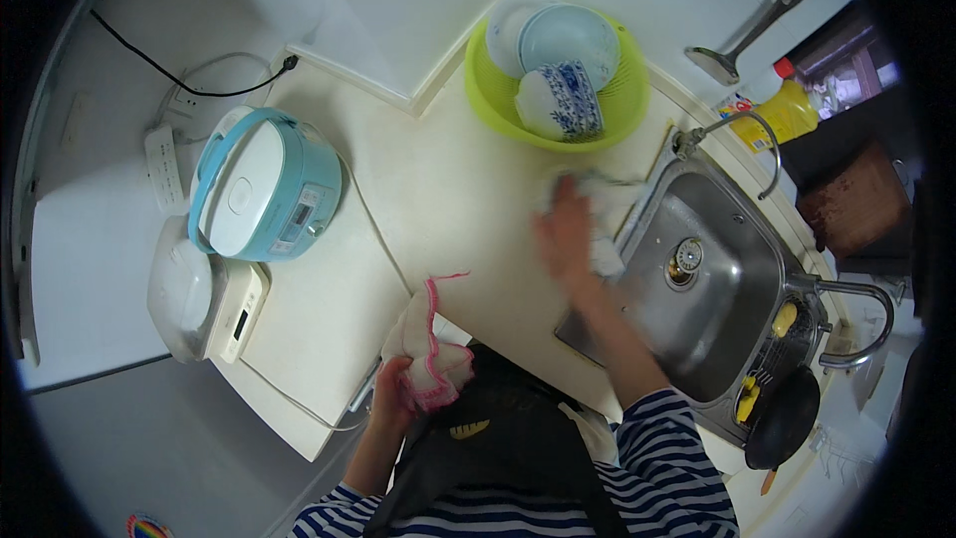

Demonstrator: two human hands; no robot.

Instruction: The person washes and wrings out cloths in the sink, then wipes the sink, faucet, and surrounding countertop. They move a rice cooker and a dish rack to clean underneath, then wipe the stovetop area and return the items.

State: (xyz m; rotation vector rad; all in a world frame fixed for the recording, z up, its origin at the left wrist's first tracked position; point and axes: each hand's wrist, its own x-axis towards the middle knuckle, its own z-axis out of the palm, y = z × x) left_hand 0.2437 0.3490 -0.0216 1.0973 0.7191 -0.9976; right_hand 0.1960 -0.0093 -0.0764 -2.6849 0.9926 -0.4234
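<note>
My left hand [391,393] grips a white cloth with pink edging [433,366] close to my black apron. Blurred by motion, my right hand [567,228] lies over a pale cloth [606,198] on the cream countertop [478,217], just left of the sink; its fingers and how they meet the cloth are unclear. Beyond it stands a lime-green plastic basket [485,109] with a blue-and-white patterned bowl [560,101] tipped on its side and pale plates [571,41] leaning behind.
To the right is a stainless steel sink [717,277] with two faucets, a black wok [783,418] at its near side. A light-blue rice cooker [261,187] and a white kitchen scale [243,314] stand left. A metal spatula [762,23] and yellow bottle [784,116] are at the back right.
</note>
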